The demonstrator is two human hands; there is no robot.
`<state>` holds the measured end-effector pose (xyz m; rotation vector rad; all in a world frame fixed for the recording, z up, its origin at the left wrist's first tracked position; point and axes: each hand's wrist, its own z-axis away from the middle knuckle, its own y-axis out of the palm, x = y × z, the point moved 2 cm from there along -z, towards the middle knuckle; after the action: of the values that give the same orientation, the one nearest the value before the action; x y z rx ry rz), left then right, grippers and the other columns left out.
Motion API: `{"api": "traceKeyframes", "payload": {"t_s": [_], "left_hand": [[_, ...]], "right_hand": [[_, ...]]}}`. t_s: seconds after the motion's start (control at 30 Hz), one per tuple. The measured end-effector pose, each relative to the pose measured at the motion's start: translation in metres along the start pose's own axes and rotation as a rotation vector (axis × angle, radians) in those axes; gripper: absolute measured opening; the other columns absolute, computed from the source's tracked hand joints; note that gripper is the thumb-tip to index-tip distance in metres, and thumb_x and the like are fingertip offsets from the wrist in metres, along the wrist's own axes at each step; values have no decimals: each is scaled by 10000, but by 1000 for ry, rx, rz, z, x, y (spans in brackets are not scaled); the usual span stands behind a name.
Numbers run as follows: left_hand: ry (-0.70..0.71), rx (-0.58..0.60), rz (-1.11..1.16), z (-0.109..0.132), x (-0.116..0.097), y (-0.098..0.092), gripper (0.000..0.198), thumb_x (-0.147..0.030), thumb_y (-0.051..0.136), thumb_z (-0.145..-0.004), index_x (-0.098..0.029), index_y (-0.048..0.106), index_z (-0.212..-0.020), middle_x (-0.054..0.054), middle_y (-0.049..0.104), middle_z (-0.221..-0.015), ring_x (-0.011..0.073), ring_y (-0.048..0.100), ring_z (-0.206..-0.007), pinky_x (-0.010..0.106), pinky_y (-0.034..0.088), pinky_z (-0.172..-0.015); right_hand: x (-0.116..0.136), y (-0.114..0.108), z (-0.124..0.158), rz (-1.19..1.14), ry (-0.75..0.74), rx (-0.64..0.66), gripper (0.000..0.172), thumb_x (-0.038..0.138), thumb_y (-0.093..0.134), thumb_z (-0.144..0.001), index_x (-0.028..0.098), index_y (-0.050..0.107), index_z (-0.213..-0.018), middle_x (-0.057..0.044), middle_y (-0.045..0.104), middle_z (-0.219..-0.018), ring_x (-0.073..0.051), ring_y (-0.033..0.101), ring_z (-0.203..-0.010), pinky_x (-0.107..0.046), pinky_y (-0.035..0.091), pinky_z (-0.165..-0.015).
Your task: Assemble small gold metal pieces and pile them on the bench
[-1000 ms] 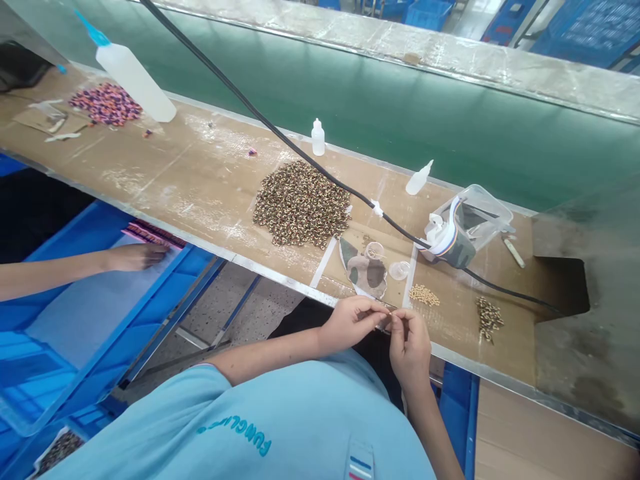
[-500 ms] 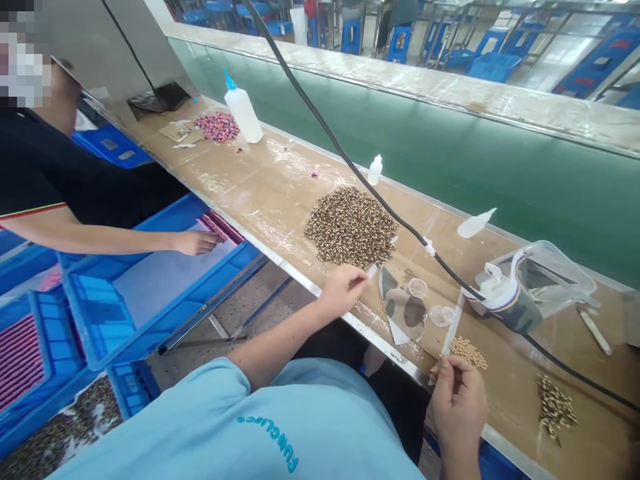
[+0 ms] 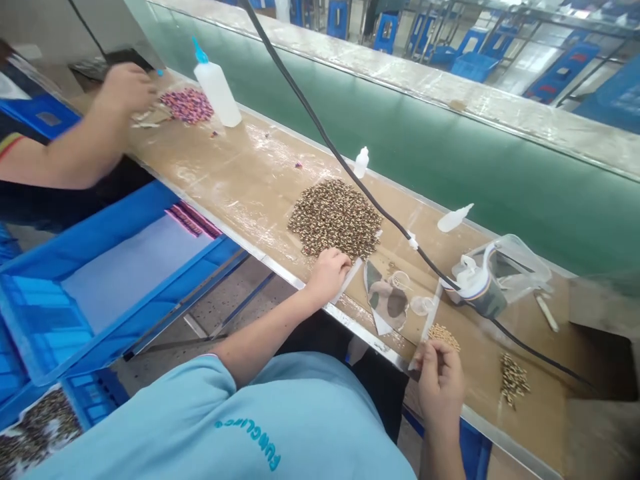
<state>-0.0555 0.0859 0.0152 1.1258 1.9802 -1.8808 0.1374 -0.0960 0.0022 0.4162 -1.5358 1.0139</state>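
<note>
A small thin item point(image 3: 416, 365), too fine to make out, pinched between thumb and fingers of the closed right hand point(image 3: 441, 383), just over the near edge of the bench point(image 3: 235, 180). Left hand point(image 3: 327, 277) curled, knuckles up, at the near rim of a heap of speckled brown ring beads point(image 3: 335, 219); whether anything lies inside that hand, impossible to tell. Just beside it, a white strip point(image 3: 353, 279) on the bench. Between the two hands, a scrap of camouflage-patterned material point(image 3: 385, 303) and two small clear plastic cups point(image 3: 423, 305). Close to the right hand, a little pile of tan beads point(image 3: 443, 337); farther right, a smaller speckled pile point(image 3: 514, 379). Beyond those, a clear plastic box point(image 3: 505, 263), a black cable point(image 3: 345, 143) running above the bench, and a white dropper bottle point(image 3: 361, 162). At the far left, a co-worker's hand point(image 3: 127, 87) near pink-and-purple beads point(image 3: 187, 105) and a large squeeze bottle with a blue nozzle point(image 3: 215, 87). Below the bench edge, a blue crate point(image 3: 125, 280).
</note>
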Motion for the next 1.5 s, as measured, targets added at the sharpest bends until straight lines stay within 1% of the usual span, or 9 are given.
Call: {"api": "traceKeyframes", "payload": {"t_s": [0.17,0.27,0.63,0.77,0.83,0.9,0.97,1.2,1.5], "left_hand": [[57,-19,-8,6,4,1,155,-116,448,-833,-179,574,-769,59,591,-831,208,496,-841,356,421,-805],[38,-9,3,9,7,1,164,-88,456,-800,-182,580,-852,63,588,-893,216,505,-874,363,427,-815],[42,-24,100,15,10,-5,179,-103,431,-816,-172,589,-767,59,583,-827,199,527,-854,354,437,-809],[-51,35,473,19,-9,-3,95,-146,498,-798,-159,591,-793,45,605,-822,167,555,-829,330,449,-804],[-166,193,822,25,-27,7,57,-193,565,-771,-148,577,-805,27,610,-771,137,577,-744,296,471,-737],[-304,391,1161,32,-46,21,152,-256,628,-743,-138,560,-810,8,608,-697,113,584,-653,270,481,-670],[-389,528,1351,39,-61,33,252,-309,692,-698,-125,569,-819,1,615,-669,92,580,-608,250,478,-645],[-456,719,1519,48,-64,54,424,-421,781,-573,-112,575,-776,-7,628,-611,82,587,-556,248,483,-630],[-427,756,1524,47,-64,58,456,-462,779,-546,-119,567,-760,-13,630,-600,76,592,-543,229,466,-604]], "right_hand": [[13,0,-5,-240,181,52,370,549,595,-741,192,505,-776,64,463,-547,-62,405,-465,-193,350,-456],[17,1,-7,-298,208,57,384,549,628,-705,187,507,-750,66,456,-535,-57,398,-459,-186,342,-444],[24,0,-11,-127,137,65,346,531,578,-745,198,490,-770,64,451,-544,-73,408,-464,-207,352,-462],[27,-5,-17,103,-25,4,322,519,490,-796,197,500,-792,33,487,-602,-110,460,-531,-246,377,-515],[30,-9,-22,286,-172,-48,303,486,446,-827,192,508,-792,-7,531,-683,-140,499,-622,-282,400,-588],[34,-12,-29,469,-317,-81,278,441,414,-854,191,511,-783,-38,551,-745,-164,512,-697,-307,400,-645],[37,-14,-37,601,-438,-76,255,399,392,-877,196,506,-771,-50,551,-764,-177,509,-734,-316,392,-668],[46,-14,-59,792,-723,-28,198,312,377,-906,204,504,-799,-75,572,-828,-199,509,-833,-330,386,-746],[52,-14,-65,1056,-847,4,234,310,378,-920,188,559,-833,-77,602,-881,-187,512,-808,-313,330,-748]]}}
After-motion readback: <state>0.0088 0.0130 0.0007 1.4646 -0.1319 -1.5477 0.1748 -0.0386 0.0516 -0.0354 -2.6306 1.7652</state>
